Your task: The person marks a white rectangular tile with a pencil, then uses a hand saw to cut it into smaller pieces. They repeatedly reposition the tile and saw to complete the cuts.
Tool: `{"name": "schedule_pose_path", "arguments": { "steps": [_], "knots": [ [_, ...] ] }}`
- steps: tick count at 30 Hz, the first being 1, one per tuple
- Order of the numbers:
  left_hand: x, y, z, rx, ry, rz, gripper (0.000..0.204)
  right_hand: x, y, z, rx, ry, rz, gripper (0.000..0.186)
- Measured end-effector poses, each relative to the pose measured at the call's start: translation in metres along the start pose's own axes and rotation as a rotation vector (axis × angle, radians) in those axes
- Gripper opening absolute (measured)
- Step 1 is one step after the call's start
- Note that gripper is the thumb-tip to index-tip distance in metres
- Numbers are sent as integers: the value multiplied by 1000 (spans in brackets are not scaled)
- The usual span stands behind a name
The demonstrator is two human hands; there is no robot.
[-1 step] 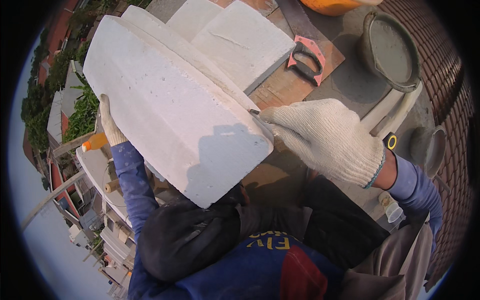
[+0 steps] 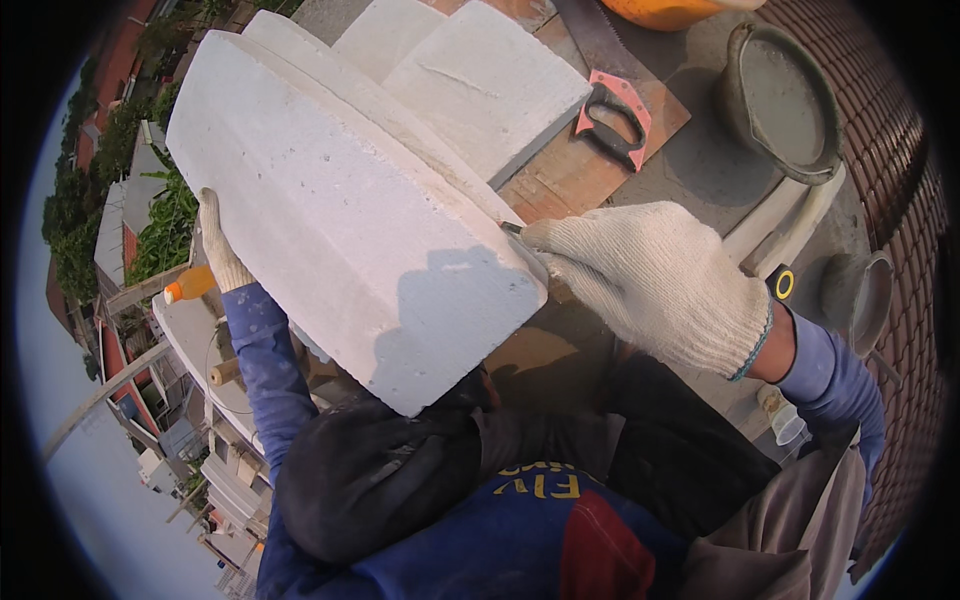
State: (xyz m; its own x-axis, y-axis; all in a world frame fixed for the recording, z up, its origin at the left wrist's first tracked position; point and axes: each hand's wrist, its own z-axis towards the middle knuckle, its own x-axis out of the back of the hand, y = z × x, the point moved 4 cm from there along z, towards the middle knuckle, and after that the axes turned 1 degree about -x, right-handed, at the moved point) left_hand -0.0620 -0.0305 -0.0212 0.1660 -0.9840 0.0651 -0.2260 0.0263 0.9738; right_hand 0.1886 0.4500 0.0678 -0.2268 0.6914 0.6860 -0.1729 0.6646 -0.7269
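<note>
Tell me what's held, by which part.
Left hand holds the large white block by its left edge; right hand pinches a mostly hidden tool near its exposed end.

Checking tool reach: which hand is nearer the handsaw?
Right. The right hand is just below the handsaw in the picture; the left hand is farther off, at the pale block's left edge.

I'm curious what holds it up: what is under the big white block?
At the left edge of the white block, the left hand shows partly; the rest of it is covered. Dark trousers show below the near corner. The underside itself is hidden.
</note>
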Motion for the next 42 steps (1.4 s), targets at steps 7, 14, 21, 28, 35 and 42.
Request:
{"name": "schedule_pose_path", "arguments": {
  "steps": [7,14,21,28,35,42],
  "knots": [
    [0,0,1,-8,21,5,98,12,5,-41,-144,-240,-11,35],
    [-3,3,-2,-43,-33,0,97,12,-5,-10,-73,18,42,31],
    [-9,4,-7,-50,-24,2,100,10,-7,-28,-159,-197,19,32],
    [-16,5,-13,15,-10,-56,97,35,4,-38,-339,-84,114,36],
    [-34,4,-25,40,-57,-280,91,13,21,45,-169,80,195,41],
    [-37,7,-32,73,-23,-316,89,3,24,243,143,233,145,43]
  ]
}}
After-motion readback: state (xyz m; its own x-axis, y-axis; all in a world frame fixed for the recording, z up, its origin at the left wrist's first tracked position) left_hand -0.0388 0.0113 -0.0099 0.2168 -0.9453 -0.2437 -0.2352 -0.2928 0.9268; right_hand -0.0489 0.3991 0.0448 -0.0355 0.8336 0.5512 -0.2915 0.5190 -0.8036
